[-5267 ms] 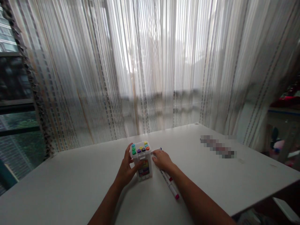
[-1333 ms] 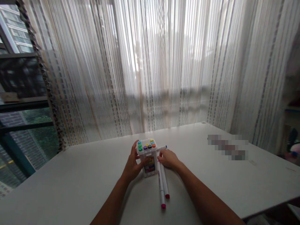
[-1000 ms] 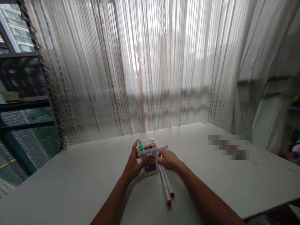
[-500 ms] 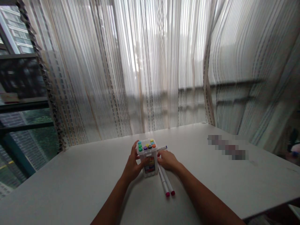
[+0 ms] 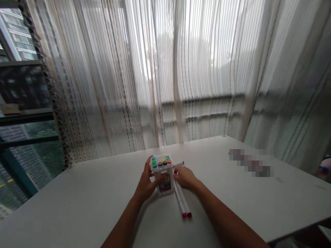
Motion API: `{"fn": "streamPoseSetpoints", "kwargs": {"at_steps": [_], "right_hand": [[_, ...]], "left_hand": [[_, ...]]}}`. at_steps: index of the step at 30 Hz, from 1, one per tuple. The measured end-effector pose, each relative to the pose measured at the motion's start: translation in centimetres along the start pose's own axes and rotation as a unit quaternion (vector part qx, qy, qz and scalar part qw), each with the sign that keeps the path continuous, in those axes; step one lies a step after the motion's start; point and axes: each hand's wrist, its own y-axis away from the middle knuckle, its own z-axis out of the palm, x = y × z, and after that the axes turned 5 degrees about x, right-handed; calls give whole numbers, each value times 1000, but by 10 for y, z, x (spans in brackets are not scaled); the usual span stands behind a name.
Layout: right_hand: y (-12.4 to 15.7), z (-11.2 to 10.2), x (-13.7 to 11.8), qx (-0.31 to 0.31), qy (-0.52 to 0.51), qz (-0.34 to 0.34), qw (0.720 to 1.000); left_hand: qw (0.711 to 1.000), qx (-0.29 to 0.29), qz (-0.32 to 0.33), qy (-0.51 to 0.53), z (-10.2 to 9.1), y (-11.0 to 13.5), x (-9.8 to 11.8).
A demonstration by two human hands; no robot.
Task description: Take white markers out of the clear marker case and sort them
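marker box (image 5: 163, 175): glossy plastic | table (image 5: 77, 196): matt, smooth | curtain (image 5: 160, 75): sheer cloth

I see a white table (image 5: 77, 193) with a small marker box (image 5: 163, 175) standing upright on it. Just right of the box, two white markers with pink caps (image 5: 182, 203) lie side by side, touching, with their caps toward the near edge. A blue-tipped marker (image 5: 180, 163) shows at the box's far right corner; I cannot tell whether it rests on the surface. Well right of the box lies a blurred patch (image 5: 249, 162).

Head view, forward-down over table (image 5: 77, 193), facing curtain (image 5: 155, 69).
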Motion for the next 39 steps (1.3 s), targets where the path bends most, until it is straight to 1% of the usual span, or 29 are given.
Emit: {"fn": "streamPoseSetpoints", "kwargs": {"at_steps": [3, 13, 18, 26, 39], "right_hand": [[0, 0, 0, 3, 3, 3, 1000], [-2, 3, 5, 2, -7, -33, 999], [-3, 5, 6, 1, -8, -32, 999], [0, -1, 2, -4, -9, -29, 1000], [0, -2, 4, -4, -14, -40, 999]], "left_hand": [[1000, -3, -4, 3, 0, 0, 1], [1000, 2, -5, 0, 2, 0, 2], [1000, 4, -12, -5, 2, 0, 2], [1000, 0, -11, -8, 1, 0, 0], [1000, 1, -5, -10, 2, 0, 0]]}}
